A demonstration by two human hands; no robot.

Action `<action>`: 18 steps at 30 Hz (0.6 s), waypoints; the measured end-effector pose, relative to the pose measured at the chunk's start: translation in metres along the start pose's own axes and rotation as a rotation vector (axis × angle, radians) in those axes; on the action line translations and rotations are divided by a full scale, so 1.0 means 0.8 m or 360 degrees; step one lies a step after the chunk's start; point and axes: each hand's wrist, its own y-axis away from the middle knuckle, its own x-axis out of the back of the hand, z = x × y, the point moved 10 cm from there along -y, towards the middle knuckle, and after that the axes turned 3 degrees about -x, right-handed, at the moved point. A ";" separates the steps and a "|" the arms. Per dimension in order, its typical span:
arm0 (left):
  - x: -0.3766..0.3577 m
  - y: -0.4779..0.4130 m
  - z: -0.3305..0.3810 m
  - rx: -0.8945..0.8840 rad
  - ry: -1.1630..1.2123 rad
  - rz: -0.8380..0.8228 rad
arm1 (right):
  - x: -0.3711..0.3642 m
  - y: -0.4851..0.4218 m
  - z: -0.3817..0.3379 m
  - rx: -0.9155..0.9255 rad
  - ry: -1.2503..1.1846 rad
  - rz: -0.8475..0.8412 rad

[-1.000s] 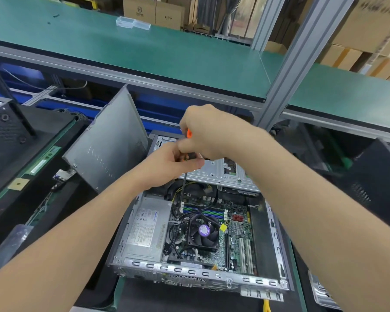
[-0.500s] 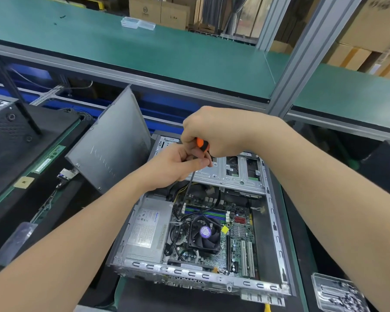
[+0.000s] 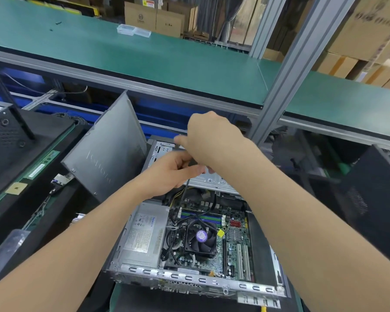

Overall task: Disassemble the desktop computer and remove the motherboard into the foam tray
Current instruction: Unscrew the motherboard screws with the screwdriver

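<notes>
The open desktop case lies flat in front of me. Inside it sit the green motherboard, a black CPU fan and a silver power supply. Both hands hover over the metal drive cage at the far end of the case. My left hand pinches the top of a thin black screwdriver shaft, which points down toward the memory slots. My right hand curls over the screwdriver's handle, which is hidden under its fingers. The foam tray is not in view.
The removed grey side panel leans upright left of the case. Black equipment and a green strip with small parts lie at the left, another dark case at the right. A green shelf and an aluminium post stand behind.
The orange handle seen between the fingers half a second ago is now covered by my right hand, which has shifted slightly. The shaft still points into the case.
</notes>
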 end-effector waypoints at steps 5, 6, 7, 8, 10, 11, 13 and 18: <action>0.013 -0.001 -0.005 0.0025 -0.0095 0.0085 | 0.002 -0.002 -0.007 0.0223 0.0080 0.0040; 0.014 -0.002 -0.004 0.0025 -0.0123 0.0099 | 0.001 -0.002 -0.010 0.0313 0.0118 -0.0003; 0.016 -0.003 -0.004 0.0028 -0.0137 0.0107 | 0.001 0.000 -0.014 0.0414 0.0163 -0.0059; 0.017 -0.004 -0.005 0.0031 -0.0127 0.0108 | 0.000 0.003 -0.017 0.0520 0.0202 -0.0119; 0.017 -0.003 -0.006 0.0054 -0.0078 0.0093 | 0.000 0.010 -0.023 0.0695 0.0243 -0.0241; 0.019 -0.002 -0.009 0.0082 -0.0067 0.0093 | 0.001 0.013 -0.026 0.0763 0.0251 -0.0296; 0.021 -0.001 -0.014 0.0120 -0.0064 0.0097 | 0.001 0.017 -0.034 0.0879 0.0285 -0.0383; 0.026 0.001 -0.013 0.0086 0.0000 0.0104 | -0.003 0.023 -0.062 0.1157 0.0495 -0.0363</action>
